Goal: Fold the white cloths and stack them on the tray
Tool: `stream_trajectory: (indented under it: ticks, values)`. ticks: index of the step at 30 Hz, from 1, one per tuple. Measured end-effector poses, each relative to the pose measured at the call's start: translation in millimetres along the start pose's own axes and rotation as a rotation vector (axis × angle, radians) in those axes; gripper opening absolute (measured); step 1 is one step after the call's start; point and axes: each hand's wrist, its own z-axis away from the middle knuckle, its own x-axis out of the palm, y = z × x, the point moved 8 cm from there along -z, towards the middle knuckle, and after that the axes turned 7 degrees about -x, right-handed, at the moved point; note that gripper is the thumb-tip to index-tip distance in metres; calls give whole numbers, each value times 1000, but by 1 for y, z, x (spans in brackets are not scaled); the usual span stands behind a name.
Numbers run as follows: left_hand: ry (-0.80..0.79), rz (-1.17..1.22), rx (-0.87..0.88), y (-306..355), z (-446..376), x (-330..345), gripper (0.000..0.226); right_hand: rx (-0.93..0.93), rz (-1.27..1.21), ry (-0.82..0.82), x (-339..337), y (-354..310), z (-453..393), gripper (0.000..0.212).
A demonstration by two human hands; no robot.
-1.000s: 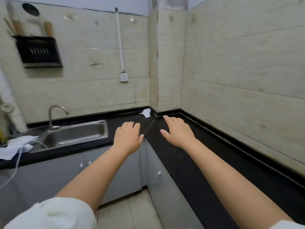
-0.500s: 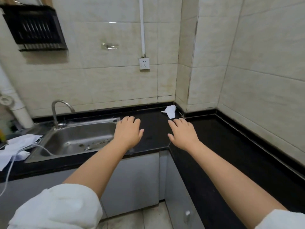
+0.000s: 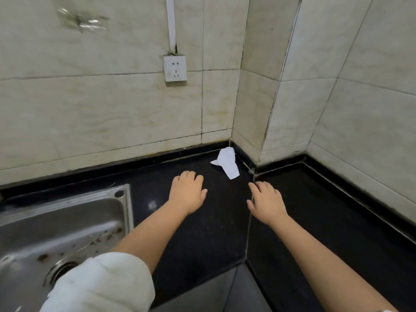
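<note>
Your left hand (image 3: 188, 192) and right hand (image 3: 266, 200) reach out, palms down, over the black polished stone countertop (image 3: 209, 235). Both are empty: the left has its fingers loosely together and slightly curled, the right has its fingers loosely spread. The only white item in view, 1 small crumpled white cloth (image 3: 226, 162), lies in the back corner of the countertop, against the beige tiled wall (image 3: 101, 122), just beyond your fingertips and between the 2 hands. No tray is in view. The stainless steel sink (image 3: 56, 235) sits to your left, well apart from the cloth. The step in hand appears to be the reach to collect the cloth, before any folding. The next move calls for extending 1 hand further to pinch an edge of the cloth and draw it forward onto open counter.
</note>
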Motion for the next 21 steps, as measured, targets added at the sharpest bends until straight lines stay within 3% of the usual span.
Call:
stream_trajectory:
  ticks: [14,21]
  values:
    - [-243,-7,16,-30,-191,123,47,149,-206,-230,157,35,-229,39]
    - [-368,16,17,-30,-234,177,48,271,-174,-180,201,54,-279,27]
